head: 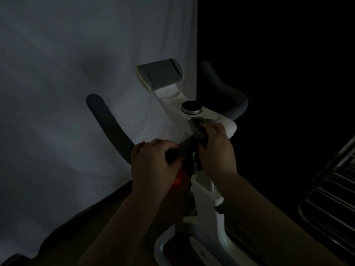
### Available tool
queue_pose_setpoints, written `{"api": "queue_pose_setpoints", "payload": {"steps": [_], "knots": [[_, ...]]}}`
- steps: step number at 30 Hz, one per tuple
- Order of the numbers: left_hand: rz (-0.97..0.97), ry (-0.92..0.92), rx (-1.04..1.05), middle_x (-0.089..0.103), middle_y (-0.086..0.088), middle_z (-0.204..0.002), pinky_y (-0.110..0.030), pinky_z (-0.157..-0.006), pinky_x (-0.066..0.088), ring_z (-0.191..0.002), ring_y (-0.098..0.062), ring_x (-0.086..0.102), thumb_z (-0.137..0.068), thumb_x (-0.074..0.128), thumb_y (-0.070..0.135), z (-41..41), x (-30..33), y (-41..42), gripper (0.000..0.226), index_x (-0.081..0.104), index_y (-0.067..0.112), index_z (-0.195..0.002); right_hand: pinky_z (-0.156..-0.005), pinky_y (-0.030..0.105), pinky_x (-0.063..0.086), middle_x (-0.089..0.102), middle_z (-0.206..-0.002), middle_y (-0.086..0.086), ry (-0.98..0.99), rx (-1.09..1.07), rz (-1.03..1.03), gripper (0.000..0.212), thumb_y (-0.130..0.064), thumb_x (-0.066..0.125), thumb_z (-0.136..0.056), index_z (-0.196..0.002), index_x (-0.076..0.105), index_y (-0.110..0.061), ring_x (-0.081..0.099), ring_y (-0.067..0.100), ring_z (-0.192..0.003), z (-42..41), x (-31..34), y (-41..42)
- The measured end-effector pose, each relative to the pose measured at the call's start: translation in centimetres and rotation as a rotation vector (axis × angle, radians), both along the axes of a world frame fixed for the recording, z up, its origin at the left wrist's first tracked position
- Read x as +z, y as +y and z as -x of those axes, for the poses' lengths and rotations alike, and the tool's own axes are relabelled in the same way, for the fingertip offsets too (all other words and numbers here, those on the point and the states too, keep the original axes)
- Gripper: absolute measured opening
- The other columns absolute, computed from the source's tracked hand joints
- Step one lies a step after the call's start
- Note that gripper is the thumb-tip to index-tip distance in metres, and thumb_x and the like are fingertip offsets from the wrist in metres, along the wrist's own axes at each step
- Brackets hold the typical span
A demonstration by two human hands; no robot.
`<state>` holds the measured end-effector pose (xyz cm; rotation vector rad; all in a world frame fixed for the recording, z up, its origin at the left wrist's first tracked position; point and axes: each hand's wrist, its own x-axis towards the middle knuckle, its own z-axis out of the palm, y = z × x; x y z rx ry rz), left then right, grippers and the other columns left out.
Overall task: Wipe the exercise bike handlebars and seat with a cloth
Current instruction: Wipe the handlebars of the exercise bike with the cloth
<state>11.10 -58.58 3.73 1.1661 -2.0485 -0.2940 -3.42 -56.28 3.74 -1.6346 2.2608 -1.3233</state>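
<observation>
The room is dim. A white exercise bike stands ahead with dark grey handlebars: the left horn [107, 127] curves up at the left, the right horn [226, 89] at the right. My left hand [153, 162] is closed around the handlebar's middle section, near the stem. My right hand [215, 148] presses a grey cloth [199, 129] against the white centre console [217, 120], just below the round knob [191, 107]. Part of the cloth drapes down between my hands. The seat is out of view.
A grey device holder [160, 73] rises above the console. A white sheet [67, 83] hangs behind the bike at the left. A metal rack [330, 198] stands at the right edge. The white stem and frame [209, 200] run down toward me.
</observation>
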Motion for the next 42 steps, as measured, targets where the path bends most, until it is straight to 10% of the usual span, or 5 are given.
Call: {"api": "queue_pose_setpoints", "payload": {"steps": [16, 24, 34, 39, 42], "knots": [[-0.001, -0.057, -0.021, 0.059, 0.014, -0.082, -0.047, -0.093, 0.043, -0.078, -0.005, 0.055, -0.079, 0.068, 0.031, 0.2, 0.6, -0.3, 0.011, 0.063, 0.029, -0.089, -0.090, 0.027, 0.047, 0.048, -0.127, 0.002, -0.165, -0.178, 0.105, 0.031, -0.006, 0.054, -0.091, -0.121, 0.058, -0.011, 0.053, 0.018, -0.109, -1.4, -0.9, -0.3], [0.002, -0.050, -0.042, 0.063, 0.014, -0.089, -0.049, -0.097, 0.041, -0.081, -0.005, 0.058, -0.080, 0.068, 0.032, -0.2, 0.2, -0.4, 0.017, 0.064, 0.032, -0.096, -0.096, 0.036, 0.049, 0.056, -0.121, -0.006, -1.019, -0.390, 0.364, 0.027, -0.016, 0.056, -0.092, -0.111, 0.058, -0.035, 0.055, 0.010, -0.110, -3.9, -2.1, -1.3], [-0.055, 0.005, -0.056, 0.058, 0.021, -0.085, -0.050, -0.103, 0.037, -0.086, -0.001, 0.058, -0.077, 0.070, 0.037, -0.4, 0.6, -0.8, 0.022, 0.058, 0.037, -0.095, -0.097, 0.038, 0.049, 0.049, -0.132, 0.002, -0.177, -0.030, -0.008, 0.048, -0.006, 0.055, -0.090, -0.135, 0.045, -0.021, 0.053, 0.018, -0.117, -0.9, -0.2, 1.7], [0.036, -0.035, -0.034, 0.064, 0.014, -0.090, -0.053, -0.108, 0.028, -0.089, -0.006, 0.057, -0.073, 0.076, 0.041, -1.3, 0.6, -0.8, 0.026, 0.064, 0.029, -0.093, -0.078, 0.005, 0.042, 0.042, -0.129, 0.000, 0.039, 0.032, -0.067, 0.034, -0.006, 0.054, -0.091, -0.124, 0.057, -0.014, 0.050, 0.009, -0.104, 1.3, 1.7, 0.9], [0.031, -0.037, -0.024, 0.061, 0.016, -0.082, -0.048, -0.111, 0.025, -0.082, -0.005, 0.056, -0.073, 0.072, 0.048, -1.5, 0.2, -0.9, 0.024, 0.064, 0.029, -0.085, -0.095, 0.025, 0.047, 0.042, -0.126, 0.002, 0.059, 0.091, -0.076, 0.031, -0.004, 0.057, -0.089, -0.119, 0.062, -0.011, 0.052, 0.018, -0.108, 0.4, 1.8, 0.3]]}}
